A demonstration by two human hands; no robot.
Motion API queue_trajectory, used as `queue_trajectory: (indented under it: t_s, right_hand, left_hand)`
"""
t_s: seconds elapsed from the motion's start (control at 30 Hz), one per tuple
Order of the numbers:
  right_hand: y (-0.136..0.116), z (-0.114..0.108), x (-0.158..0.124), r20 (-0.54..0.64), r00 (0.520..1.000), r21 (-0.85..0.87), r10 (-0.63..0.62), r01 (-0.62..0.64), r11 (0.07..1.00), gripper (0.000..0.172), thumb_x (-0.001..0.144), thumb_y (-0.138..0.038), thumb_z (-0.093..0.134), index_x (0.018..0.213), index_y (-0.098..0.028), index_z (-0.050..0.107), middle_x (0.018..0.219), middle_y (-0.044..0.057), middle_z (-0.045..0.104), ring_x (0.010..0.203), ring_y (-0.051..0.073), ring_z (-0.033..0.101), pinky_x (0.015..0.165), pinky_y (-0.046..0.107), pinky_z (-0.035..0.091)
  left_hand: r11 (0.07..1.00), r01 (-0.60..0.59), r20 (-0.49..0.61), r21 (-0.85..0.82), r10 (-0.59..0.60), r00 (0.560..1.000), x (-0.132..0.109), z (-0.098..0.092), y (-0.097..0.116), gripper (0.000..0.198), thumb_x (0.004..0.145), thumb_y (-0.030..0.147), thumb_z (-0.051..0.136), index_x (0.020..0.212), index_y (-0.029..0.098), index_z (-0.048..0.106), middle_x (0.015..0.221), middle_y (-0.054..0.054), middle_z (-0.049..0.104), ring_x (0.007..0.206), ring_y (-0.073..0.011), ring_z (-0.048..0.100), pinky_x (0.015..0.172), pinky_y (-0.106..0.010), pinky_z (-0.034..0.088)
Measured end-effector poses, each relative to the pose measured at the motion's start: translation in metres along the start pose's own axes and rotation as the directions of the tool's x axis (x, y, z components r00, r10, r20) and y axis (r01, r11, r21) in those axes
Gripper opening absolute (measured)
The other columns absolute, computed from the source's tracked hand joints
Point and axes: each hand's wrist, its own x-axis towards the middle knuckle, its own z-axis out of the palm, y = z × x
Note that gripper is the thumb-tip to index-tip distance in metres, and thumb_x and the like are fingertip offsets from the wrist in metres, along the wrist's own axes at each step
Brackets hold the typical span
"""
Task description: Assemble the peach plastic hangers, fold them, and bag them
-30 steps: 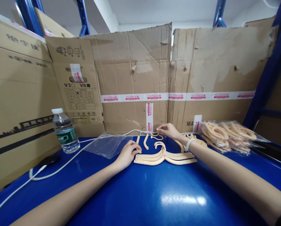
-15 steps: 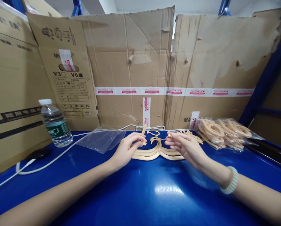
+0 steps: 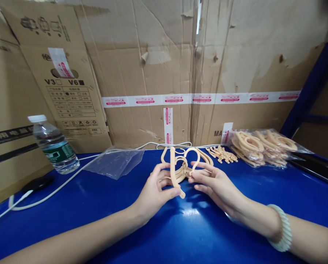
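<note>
Standing nearly upright above the table, the bar is pinched between the thumb and fingers of the left hand, with its lower end left jutting past the thumb. The hook is grasped near its stem end by the fingertips of the right hand, its curve raised just beside the bar. The two pieces seem apart, though whether they are touched together anywhere cannot be told, since the view behind them is crowded.

Because the bar is held by a narrow pinch, it could be twisted or dropped if its free end were pushed sideways. The hook could likewise be spun, as it is gripped at one small end only; a wrong facing might then be given to it. If both were forced together at a slant, the thin stem could be strained.

The stack is partly hidden behind the hands and could be knocked askew by a low knuckle. The curved pieces beyond are set near it, so a dropped hook could be mixed with them, or lost among the small parts farther right, by which a similar colour is shared.
</note>
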Motion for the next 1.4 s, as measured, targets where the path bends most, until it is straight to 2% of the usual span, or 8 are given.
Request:
queue_trajectory:
  t_s: [0.1, 0.17, 0.37, 0.5, 0.63, 0.8, 0.97, 1.4]
  right_hand:
    - [0.000, 0.001, -0.001, 0.090, 0.995, -0.071, 0.051, -0.045, 0.996, 0.036, 0.060, -0.031, 0.091, 0.083, -0.015, 0.068, 0.081, 0.004, 0.071, 0.082, 0.017, 0.068, 0.064, 0.020, 0.055]
    - [-0.002, 0.001, -0.002, 0.128, 0.988, -0.113, 0.092, -0.077, 0.991, 0.033, 0.060, -0.031, 0.091, 0.077, -0.014, 0.068, 0.083, 0.005, 0.071, 0.086, 0.018, 0.067, 0.066, 0.021, 0.055]
    - [-0.004, 0.000, -0.002, 0.226, 0.949, -0.143, 0.218, -0.189, 0.972, 0.032, 0.061, -0.031, 0.091, 0.076, -0.014, 0.069, 0.081, 0.003, 0.069, 0.079, 0.014, 0.067, 0.073, 0.024, 0.055]
    - [-0.004, 0.001, -0.002, 0.285, 0.921, -0.135, 0.265, -0.235, 0.963, 0.032, 0.064, -0.032, 0.090, 0.079, -0.013, 0.070, 0.084, 0.005, 0.071, 0.086, 0.017, 0.069, 0.075, 0.025, 0.056]
    - [-0.005, 0.001, -0.002, 0.285, 0.915, -0.134, 0.284, -0.255, 0.958, 0.032, 0.064, -0.031, 0.090, 0.079, -0.012, 0.069, 0.084, 0.007, 0.072, 0.086, 0.018, 0.070, 0.076, 0.026, 0.057]
    - [-0.004, 0.001, -0.003, 0.274, 0.921, -0.152, 0.278, -0.244, 0.958, 0.032, 0.065, -0.031, 0.088, 0.079, -0.012, 0.068, 0.081, 0.007, 0.072, 0.085, 0.019, 0.071, 0.077, 0.026, 0.056]
    - [-0.002, 0.002, -0.002, 0.274, 0.931, -0.185, 0.242, -0.196, 0.963, 0.032, 0.066, -0.032, 0.088, 0.080, -0.012, 0.067, 0.081, 0.006, 0.070, 0.081, 0.018, 0.070, 0.072, 0.025, 0.057]
    - [0.005, 0.006, -0.005, 0.257, 0.957, -0.229, 0.137, -0.077, 0.970, 0.040, 0.058, -0.040, 0.090, 0.070, -0.013, 0.063, 0.066, 0.002, 0.066, 0.063, 0.013, 0.067, 0.064, 0.023, 0.056]
  left_hand:
    - [0.997, -0.009, 0.037, 0.081, 0.006, 0.999, -0.001, -0.001, -0.002, 0.027, 0.068, 0.016, 0.077, 0.081, 0.018, 0.053, 0.080, 0.001, 0.060, 0.083, -0.0173, 0.063, 0.080, -0.030, 0.048]
    - [0.992, -0.040, 0.034, 0.120, 0.036, 0.999, -0.002, -0.002, -0.005, 0.025, 0.069, 0.017, 0.075, 0.071, 0.018, 0.050, 0.072, 0.003, 0.056, 0.076, -0.0151, 0.060, 0.075, -0.028, 0.047]
    - [0.996, -0.054, 0.063, 0.069, 0.050, 0.997, -0.004, -0.001, -0.006, 0.028, 0.072, 0.018, 0.072, 0.065, 0.018, 0.045, 0.077, 0.001, 0.060, 0.082, -0.0163, 0.062, 0.079, -0.030, 0.049]
    - [0.991, -0.101, 0.075, 0.084, 0.095, 0.993, -0.005, -0.001, -0.006, 0.028, 0.073, 0.019, 0.071, 0.064, 0.018, 0.045, 0.079, 0.001, 0.059, 0.082, -0.0162, 0.061, 0.077, -0.030, 0.050]
    - [0.980, -0.151, 0.062, 0.128, 0.144, 0.988, -0.005, -0.001, -0.006, 0.028, 0.075, 0.020, 0.070, 0.062, 0.018, 0.045, 0.082, 0.000, 0.056, 0.083, -0.0163, 0.059, 0.075, -0.029, 0.050]
    - [0.968, -0.161, 0.059, 0.192, 0.152, 0.987, -0.007, 0.000, -0.003, 0.029, 0.077, 0.021, 0.069, 0.060, 0.018, 0.046, 0.083, -0.002, 0.057, 0.082, -0.0172, 0.059, 0.074, -0.030, 0.050]
    - [0.940, -0.185, 0.099, 0.285, 0.164, 0.982, -0.007, 0.000, 0.002, 0.030, 0.078, 0.024, 0.068, 0.057, 0.018, 0.046, 0.079, -0.004, 0.061, 0.076, -0.0183, 0.061, 0.066, -0.028, 0.050]
    - [0.983, -0.109, 0.090, 0.149, 0.096, 0.991, -0.007, 0.003, -0.001, 0.030, 0.070, 0.020, 0.071, 0.055, 0.019, 0.044, 0.069, -0.001, 0.063, 0.069, -0.0178, 0.065, 0.064, -0.029, 0.051]
